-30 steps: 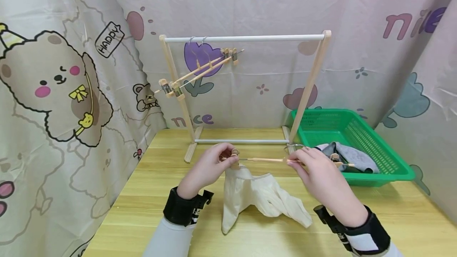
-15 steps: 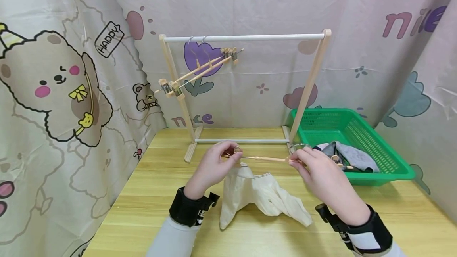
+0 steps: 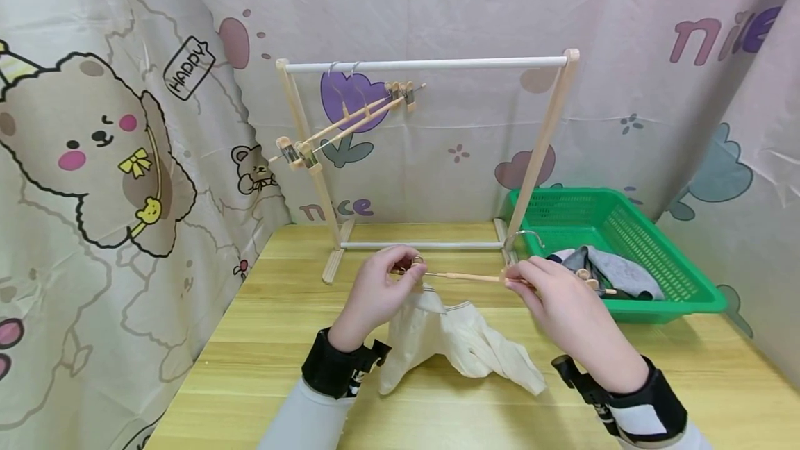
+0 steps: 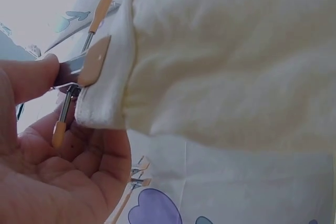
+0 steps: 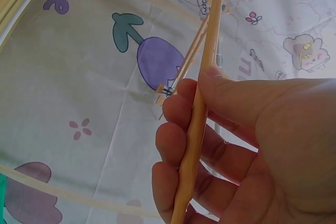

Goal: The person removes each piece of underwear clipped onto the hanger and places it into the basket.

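Note:
A wooden clip hanger (image 3: 465,276) is held level above the table between both hands. My left hand (image 3: 381,283) pinches its left clip (image 4: 93,61), which grips the waistband of a cream garment (image 3: 446,342) hanging down to the table. My right hand (image 3: 550,290) grips the hanger bar (image 5: 202,114) near its metal hook (image 3: 528,235). The hanger's right clip (image 3: 587,278) pokes out past my right hand with nothing in it.
A small wooden clothes rack (image 3: 431,64) stands at the back of the table with two bare clip hangers (image 3: 350,120) on its rail. A green basket (image 3: 662,255) holding grey clothes (image 3: 615,273) sits at the right. Cartoon-print curtains surround the table.
Both hands have lifted the hanger slightly, and the hook has tipped up to stand above my right hand. The cream garment has shifted a little to the left.

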`<state>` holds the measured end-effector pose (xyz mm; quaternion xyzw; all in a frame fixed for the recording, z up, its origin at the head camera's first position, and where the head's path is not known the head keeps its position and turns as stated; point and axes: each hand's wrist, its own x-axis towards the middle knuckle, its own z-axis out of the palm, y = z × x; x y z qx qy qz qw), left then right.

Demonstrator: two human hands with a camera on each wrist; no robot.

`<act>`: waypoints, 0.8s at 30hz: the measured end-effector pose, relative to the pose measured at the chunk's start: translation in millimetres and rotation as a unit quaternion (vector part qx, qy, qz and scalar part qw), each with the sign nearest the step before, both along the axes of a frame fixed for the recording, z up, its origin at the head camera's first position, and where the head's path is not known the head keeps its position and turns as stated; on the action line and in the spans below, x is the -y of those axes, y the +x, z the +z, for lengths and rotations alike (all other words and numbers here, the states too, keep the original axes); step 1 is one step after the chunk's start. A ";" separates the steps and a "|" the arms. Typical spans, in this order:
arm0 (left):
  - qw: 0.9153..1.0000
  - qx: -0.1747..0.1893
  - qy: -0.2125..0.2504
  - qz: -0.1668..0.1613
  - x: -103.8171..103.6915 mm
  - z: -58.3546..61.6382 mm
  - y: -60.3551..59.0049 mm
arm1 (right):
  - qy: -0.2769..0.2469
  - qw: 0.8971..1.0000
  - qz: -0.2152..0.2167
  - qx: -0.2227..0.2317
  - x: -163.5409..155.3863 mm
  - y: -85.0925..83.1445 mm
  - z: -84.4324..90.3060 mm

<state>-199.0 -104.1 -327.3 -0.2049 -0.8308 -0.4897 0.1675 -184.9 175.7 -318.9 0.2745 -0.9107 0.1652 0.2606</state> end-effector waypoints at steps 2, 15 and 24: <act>1.000 -0.007 0.005 0.001 -0.8 -0.2 -0.2 | -0.002 1.000 0.002 0.000 -0.2 -0.3 0.2; 0.999 -0.030 0.016 0.009 -4.3 -0.6 2.1 | -0.001 1.000 0.004 -0.005 -1.0 -0.2 0.6; 1.000 -0.018 0.011 0.000 -3.5 -1.7 1.8 | -0.001 1.000 0.006 -0.020 -1.5 -1.0 -0.3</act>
